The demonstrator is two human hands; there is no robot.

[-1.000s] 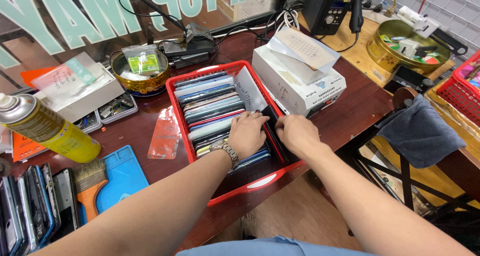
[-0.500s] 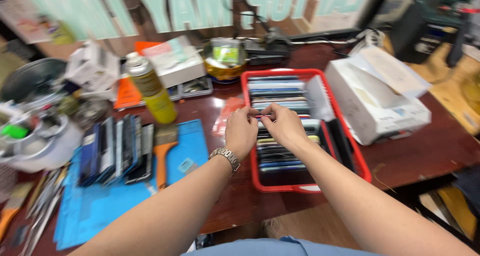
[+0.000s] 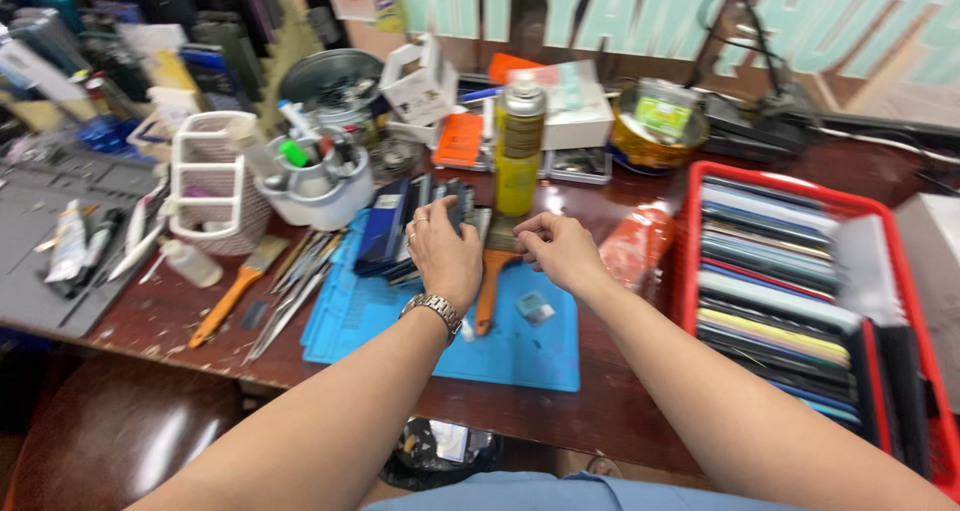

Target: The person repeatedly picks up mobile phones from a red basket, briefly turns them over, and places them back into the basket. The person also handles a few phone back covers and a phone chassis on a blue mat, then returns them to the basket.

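Observation:
My left hand [image 3: 445, 256], with a metal watch on the wrist, reaches over a blue work mat [image 3: 520, 351]. Its fingers close on a dark flat phone [image 3: 457, 203] at the right end of a row of dark phones [image 3: 390, 226] standing on edge. My right hand [image 3: 560, 251] hovers just right of it with curled fingers, nothing visible in them. It is above a brush with an orange handle [image 3: 486, 296].
A yellow spray can [image 3: 520, 156] stands behind the hands. A red tray [image 3: 690, 231] of stacked phones lies at the right, an orange packet [image 3: 635, 246] beside it. A white tool cup [image 3: 315, 201], a white basket [image 3: 205, 191] and tweezers [image 3: 290, 291] crowd the left.
Both hands have left the red tray and moved left over the blue mat. My view has swung left with them, and the left hand now sits at the row of dark phones.

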